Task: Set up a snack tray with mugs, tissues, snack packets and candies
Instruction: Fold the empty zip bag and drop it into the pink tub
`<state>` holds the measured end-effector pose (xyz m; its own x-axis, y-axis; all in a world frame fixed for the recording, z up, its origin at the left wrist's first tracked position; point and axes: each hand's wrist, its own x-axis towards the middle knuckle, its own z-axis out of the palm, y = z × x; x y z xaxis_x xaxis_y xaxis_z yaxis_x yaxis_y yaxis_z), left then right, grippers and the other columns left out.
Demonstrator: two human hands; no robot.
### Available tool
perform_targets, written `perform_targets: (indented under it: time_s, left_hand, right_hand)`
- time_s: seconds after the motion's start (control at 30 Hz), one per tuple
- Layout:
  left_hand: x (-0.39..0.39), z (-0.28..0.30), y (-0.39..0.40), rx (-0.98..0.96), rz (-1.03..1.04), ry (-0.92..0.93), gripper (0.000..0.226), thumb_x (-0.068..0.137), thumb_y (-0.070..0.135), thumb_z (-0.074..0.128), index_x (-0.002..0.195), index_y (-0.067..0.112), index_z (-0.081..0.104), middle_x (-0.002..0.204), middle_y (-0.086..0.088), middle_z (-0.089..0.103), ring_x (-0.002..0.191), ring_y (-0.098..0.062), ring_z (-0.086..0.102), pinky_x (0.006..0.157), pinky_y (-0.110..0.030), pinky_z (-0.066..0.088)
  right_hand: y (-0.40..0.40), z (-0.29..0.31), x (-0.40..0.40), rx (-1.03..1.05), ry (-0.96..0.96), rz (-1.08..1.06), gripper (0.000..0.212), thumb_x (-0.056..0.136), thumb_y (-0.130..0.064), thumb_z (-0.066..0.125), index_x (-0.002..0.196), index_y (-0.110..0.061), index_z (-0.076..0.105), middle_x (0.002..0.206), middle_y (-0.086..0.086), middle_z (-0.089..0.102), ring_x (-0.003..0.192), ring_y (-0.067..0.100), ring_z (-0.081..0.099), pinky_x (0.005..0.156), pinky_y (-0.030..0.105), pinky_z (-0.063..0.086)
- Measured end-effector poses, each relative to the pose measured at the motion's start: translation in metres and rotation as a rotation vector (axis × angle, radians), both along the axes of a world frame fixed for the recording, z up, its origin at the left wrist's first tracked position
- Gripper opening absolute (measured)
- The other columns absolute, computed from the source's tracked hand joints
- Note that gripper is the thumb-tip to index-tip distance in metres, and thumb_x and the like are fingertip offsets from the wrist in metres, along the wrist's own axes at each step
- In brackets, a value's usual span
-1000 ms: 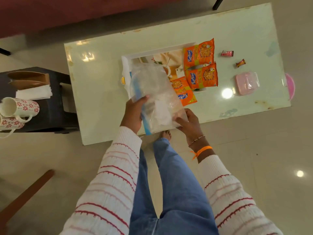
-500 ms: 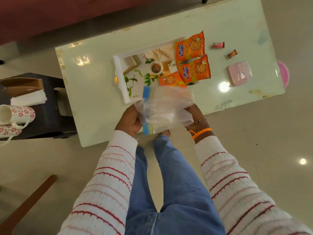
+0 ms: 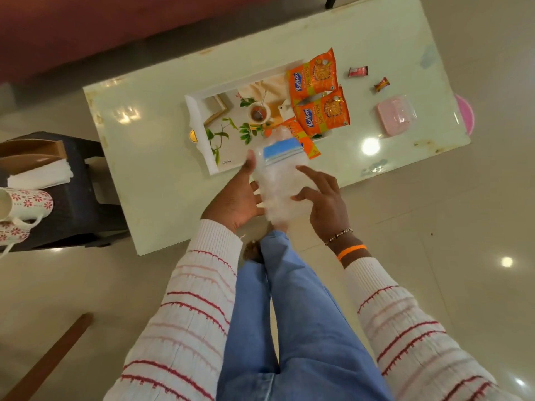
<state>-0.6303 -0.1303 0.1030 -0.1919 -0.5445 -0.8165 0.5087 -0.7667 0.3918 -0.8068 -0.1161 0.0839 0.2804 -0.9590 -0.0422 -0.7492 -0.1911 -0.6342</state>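
Sitting on the pale worktop (image 3: 150, 157), the tray (image 3: 199, 131) with its printed plant picture is carrying only snack packets (image 3: 314, 73) so far: two orange ones are lying across its far right end, overhanging the rim, and a third is peeking out from under a clear plastic bag (image 3: 279, 180). That part of the job is looking done. Both hands are busy with the bag above the tray's near edge: the left hand (image 3: 237, 201) is cupping its side with the thumb up along it, the right hand (image 3: 324, 198) is pressing on it with loosely spread fingers. Whether the bag is holding anything, I cannot tell.

Two candies (image 3: 358, 71) are waiting on the worktop, well apart from the tray, near a pink box (image 3: 395, 115). The mugs (image 3: 27, 202) and tissues (image 3: 40, 175) are sitting on a dark side table (image 3: 84, 198) to the left, so three of the four kinds of item are remaining to be loaded.
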Motion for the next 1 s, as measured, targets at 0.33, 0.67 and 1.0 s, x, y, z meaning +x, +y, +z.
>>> perform_targets:
  time_s: [0.33,0.67,1.0]
  left_hand:
    - [-0.018,0.020,0.030,-0.103,-0.329,-0.098,0.077,0.073,0.045,0.067,0.139,0.031,0.030,0.130,-0.004,0.057,0.115,-0.026,0.057,0.090,-0.054,0.050]
    - [-0.067,0.010,0.014,-0.086,-0.221,-0.165,0.028,0.099,0.024,0.038,0.125,0.018,0.048,0.103,-0.002,0.063,0.083,-0.014,0.063,0.060,-0.031,0.056]
    - [-0.195,-0.018,-0.092,0.106,-0.382,-0.114,0.035,0.097,0.041,0.036,0.102,0.017,0.061,0.097,-0.003,0.068,0.088,-0.022,0.065,0.070,-0.038,0.054]
  right_hand:
    - [0.032,0.027,-0.010,0.189,0.036,0.079,0.041,0.067,-0.035,0.043,0.095,-0.010,0.059,0.123,0.006,0.058,0.108,0.031,0.054,0.094,0.040,0.041]
    - [0.026,0.016,-0.048,0.374,-0.147,-0.312,0.047,0.081,-0.012,0.065,0.126,-0.024,0.057,0.127,0.014,0.043,0.125,0.027,0.038,0.103,0.023,0.021]
    - [-0.047,-0.013,-0.213,0.861,-1.007,-0.640,0.051,0.085,0.013,0.048,0.133,-0.006,0.047,0.107,0.001,0.060,0.087,0.013,0.058,0.070,0.019,0.056]
